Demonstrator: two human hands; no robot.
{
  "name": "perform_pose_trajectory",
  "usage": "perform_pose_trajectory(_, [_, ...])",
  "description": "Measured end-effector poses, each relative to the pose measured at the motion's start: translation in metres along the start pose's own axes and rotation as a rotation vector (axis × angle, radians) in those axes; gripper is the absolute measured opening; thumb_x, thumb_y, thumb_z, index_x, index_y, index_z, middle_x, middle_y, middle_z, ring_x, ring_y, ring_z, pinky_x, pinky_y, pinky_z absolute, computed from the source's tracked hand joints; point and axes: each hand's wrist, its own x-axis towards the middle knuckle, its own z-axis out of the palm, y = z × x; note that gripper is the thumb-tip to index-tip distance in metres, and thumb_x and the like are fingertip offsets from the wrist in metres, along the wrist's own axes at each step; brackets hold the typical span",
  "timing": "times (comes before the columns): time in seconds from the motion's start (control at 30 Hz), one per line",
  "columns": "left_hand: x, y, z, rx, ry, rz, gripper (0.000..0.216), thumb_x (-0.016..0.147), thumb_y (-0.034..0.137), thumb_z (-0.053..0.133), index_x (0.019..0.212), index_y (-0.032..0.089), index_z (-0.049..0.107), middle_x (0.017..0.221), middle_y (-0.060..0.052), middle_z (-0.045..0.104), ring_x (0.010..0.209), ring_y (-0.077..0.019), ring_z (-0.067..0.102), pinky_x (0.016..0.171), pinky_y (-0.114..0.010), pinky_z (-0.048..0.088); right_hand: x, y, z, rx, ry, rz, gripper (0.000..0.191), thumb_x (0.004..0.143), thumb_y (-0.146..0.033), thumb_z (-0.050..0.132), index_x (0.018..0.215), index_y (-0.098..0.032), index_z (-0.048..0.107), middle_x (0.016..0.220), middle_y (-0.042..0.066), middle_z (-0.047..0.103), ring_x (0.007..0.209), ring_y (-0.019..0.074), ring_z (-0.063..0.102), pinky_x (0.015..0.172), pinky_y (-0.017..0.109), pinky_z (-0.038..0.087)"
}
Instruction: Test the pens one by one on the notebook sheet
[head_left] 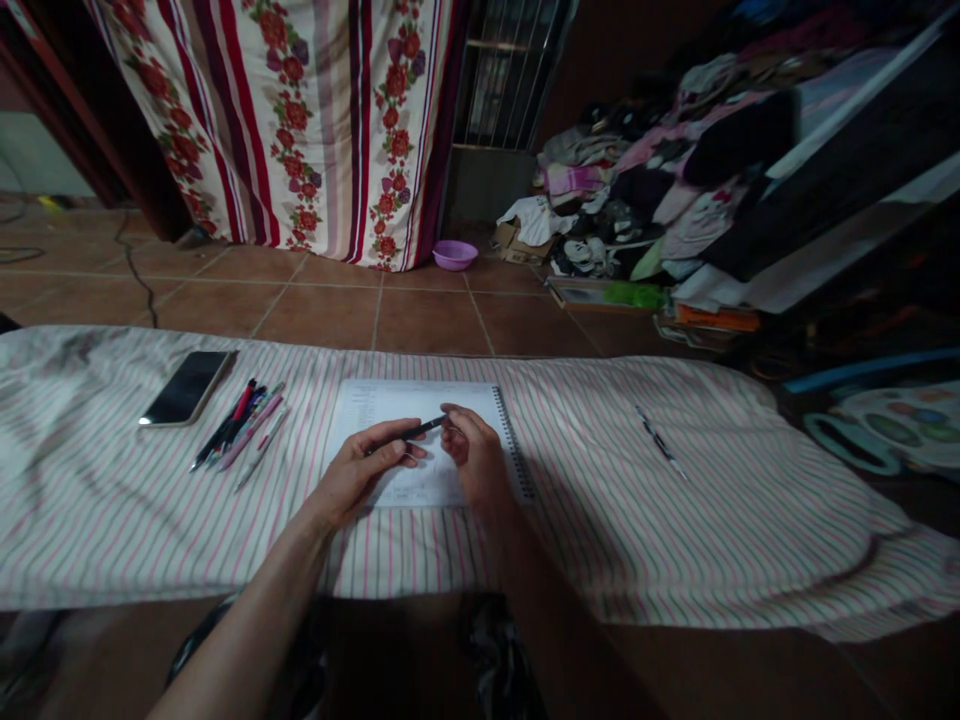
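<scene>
A dark pen [424, 428] is held between both hands above a spiral notebook [397, 395] with a white printed page. My left hand [373, 458] grips the pen's left end between thumb and fingers. At its other end, the fingers of my right hand [474, 448] pinch the tip. To the left lies a bunch of pens [244, 425] in black, red, pink and white. Off to the right, a single black-and-white pen [661, 443] rests by itself on the striped cloth [585, 560].
A smartphone [187, 388] lies at the cloth's left. Beyond the covered surface are a tiled floor [337, 305], a floral curtain [300, 130] and a purple basin [455, 255]. Clothes [660, 170] are heaped at the back right. A painted palette-like item [900, 425] is at the far right.
</scene>
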Motion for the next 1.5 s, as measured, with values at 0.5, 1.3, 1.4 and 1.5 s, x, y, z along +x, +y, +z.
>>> perform_pose_trajectory(0.5, [0.000, -0.003, 0.002, -0.014, 0.001, 0.030, 0.035, 0.068, 0.019, 0.073, 0.102, 0.012, 0.067, 0.097, -0.012, 0.069, 0.081, -0.0175, 0.064, 0.076, -0.029, 0.048, 0.001, 0.001, -0.001, 0.123, 0.013, 0.062, 0.020, 0.060, -0.028, 0.068, 0.078, -0.017, 0.067, 0.069, -0.001, 0.060, 0.055, 0.0060, 0.052, 0.046, 0.015, 0.042])
perform_pose_trajectory(1.3, [0.015, -0.003, -0.002, -0.581, 0.382, -0.021, 0.027, 0.087, 0.003, 0.039, 0.075, 0.007, 0.063, 0.078, -0.009, 0.067, 0.058, -0.0096, 0.064, 0.053, -0.016, 0.053, -0.018, 0.013, 0.014, 0.158, -0.327, 0.051, 0.029, 0.069, -0.040, 0.070, 0.086, -0.016, 0.067, 0.072, 0.002, 0.066, 0.059, 0.0080, 0.057, 0.053, 0.020, 0.044])
perform_pose_trajectory(1.4, [0.015, -0.003, -0.002, -0.575, 0.381, -0.008, 0.028, 0.087, 0.003, 0.038, 0.074, 0.007, 0.063, 0.078, -0.009, 0.067, 0.059, -0.0095, 0.064, 0.055, -0.015, 0.053, -0.019, 0.013, 0.014, 0.155, -0.330, 0.054, 0.028, 0.070, -0.038, 0.070, 0.086, -0.016, 0.067, 0.072, 0.001, 0.066, 0.059, 0.0075, 0.057, 0.054, 0.019, 0.044])
perform_pose_trajectory(1.5, [0.016, -0.004, -0.003, -0.572, 0.369, 0.009, 0.028, 0.086, 0.002, 0.038, 0.073, 0.007, 0.063, 0.077, -0.009, 0.068, 0.059, -0.0093, 0.064, 0.057, -0.015, 0.053, -0.019, 0.012, 0.014, 0.156, -0.334, 0.058, 0.025, 0.070, -0.036, 0.070, 0.086, -0.016, 0.066, 0.072, 0.001, 0.066, 0.059, 0.0071, 0.056, 0.054, 0.018, 0.044])
